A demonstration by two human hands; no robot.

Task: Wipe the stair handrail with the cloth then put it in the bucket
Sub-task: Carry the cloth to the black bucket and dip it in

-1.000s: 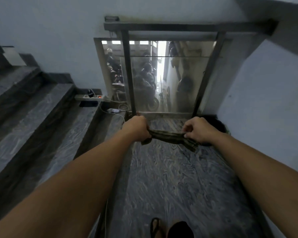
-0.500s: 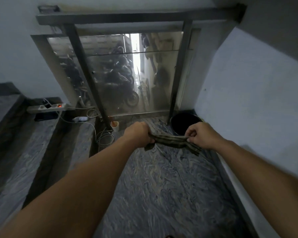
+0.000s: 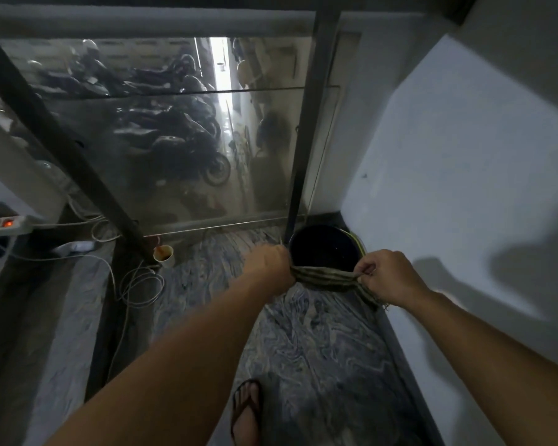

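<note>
A dark striped cloth is stretched between my two hands, twisted into a rope shape. My left hand grips its left end in a fist. My right hand pinches the right end, whose frayed tail hangs below. Just behind the cloth, a dark round bucket stands on the floor in the corner by the white wall. The metal handrail runs across the top of the view, above a glass panel held by dark posts.
A paper cup stands at the foot of the left post. Coiled white cables and a power strip lie on the steps at left. White wall closes the right side. My sandalled foot is on the marbled landing.
The view has swung right and closer to the corner; both hands, still holding the cloth, now sit right in front of the bucket, which shows more fully.
</note>
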